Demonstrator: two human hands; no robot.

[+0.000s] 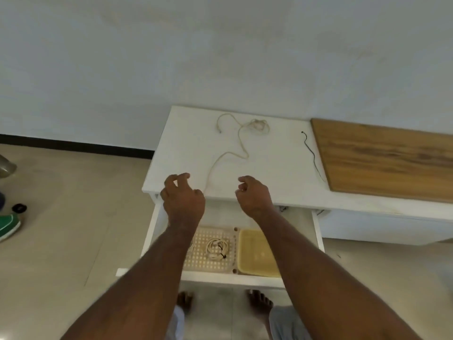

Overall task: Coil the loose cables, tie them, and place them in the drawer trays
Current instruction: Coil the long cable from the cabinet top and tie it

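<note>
A left forearm covers part of the perforated tray and a coiled cable there; the wooden board runs off the right edge.

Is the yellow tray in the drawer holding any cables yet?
No, the yellow tray looks bare, while a tied cable coil lies in the perforated tray beside it.

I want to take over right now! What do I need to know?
Left hand and right hand hover over the white top's front edge, fingers loosely curled, holding nothing.
Loose cream cable sprawls on the top, uncoiled. Black tie lies to its right, beside the wooden board.
Done: one coiled, tied cable lies in the perforated tray in the open drawer. Yellow tray shows nothing inside.
Left: coil the cream cable, tie it, put it away.
</note>
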